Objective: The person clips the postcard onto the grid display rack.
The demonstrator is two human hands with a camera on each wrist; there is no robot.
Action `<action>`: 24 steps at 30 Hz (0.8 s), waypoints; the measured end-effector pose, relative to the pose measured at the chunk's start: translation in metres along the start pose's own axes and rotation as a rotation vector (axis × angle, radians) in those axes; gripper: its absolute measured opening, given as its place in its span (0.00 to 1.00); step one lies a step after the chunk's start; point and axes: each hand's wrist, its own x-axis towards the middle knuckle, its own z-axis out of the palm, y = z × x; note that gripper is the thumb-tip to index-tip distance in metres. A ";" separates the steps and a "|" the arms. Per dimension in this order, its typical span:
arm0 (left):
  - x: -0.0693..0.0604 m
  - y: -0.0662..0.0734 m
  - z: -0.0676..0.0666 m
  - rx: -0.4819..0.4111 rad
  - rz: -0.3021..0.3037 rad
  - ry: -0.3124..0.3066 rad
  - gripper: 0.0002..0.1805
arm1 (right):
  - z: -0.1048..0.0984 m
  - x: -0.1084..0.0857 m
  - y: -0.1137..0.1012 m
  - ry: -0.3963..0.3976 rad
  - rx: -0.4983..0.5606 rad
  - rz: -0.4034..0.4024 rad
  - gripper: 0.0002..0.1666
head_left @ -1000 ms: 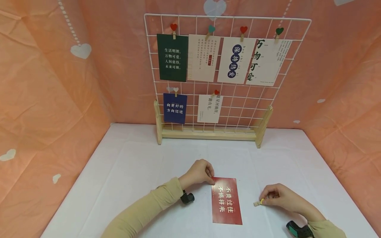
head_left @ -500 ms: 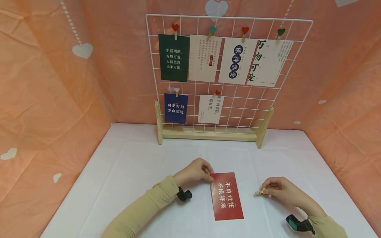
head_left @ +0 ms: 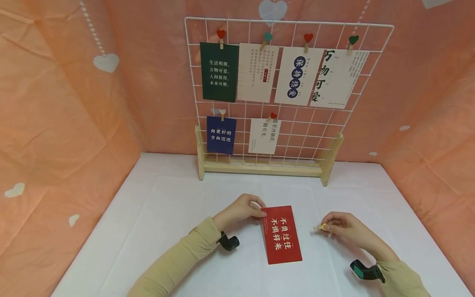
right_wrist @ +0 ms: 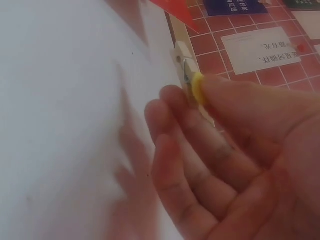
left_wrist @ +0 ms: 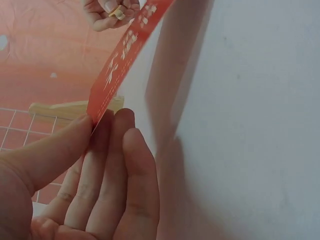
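My left hand pinches the upper left corner of a red card with pale lettering. In the left wrist view the card slants up from between thumb and fingers, its shadow falling on the white tabletop apart from it. To the right of the card, my right hand holds a small wooden clothespin between thumb and fingers. A yellow ornament on this clothespin sits under the thumb in the right wrist view, with the wooden tip pointing away from the hand.
A white wire grid rack stands on a wooden base at the table's back. Several cards hang from heart clothespins along its top; a blue card and a white card hang lower. Orange cloth surrounds the white table.
The red card, still pinched by my left hand, has come up off the table and farther toward the rack. My right hand has moved forward too, carrying the clothespin.
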 end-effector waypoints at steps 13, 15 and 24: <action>-0.001 0.002 0.000 -0.274 -0.091 0.065 0.15 | -0.001 0.007 0.000 0.066 0.000 0.025 0.15; -0.001 0.002 0.000 -0.289 -0.088 0.077 0.15 | -0.002 0.008 0.001 0.078 0.001 0.020 0.15; -0.001 0.006 -0.003 -0.389 -0.092 0.077 0.15 | -0.002 0.014 -0.003 0.127 0.046 0.022 0.19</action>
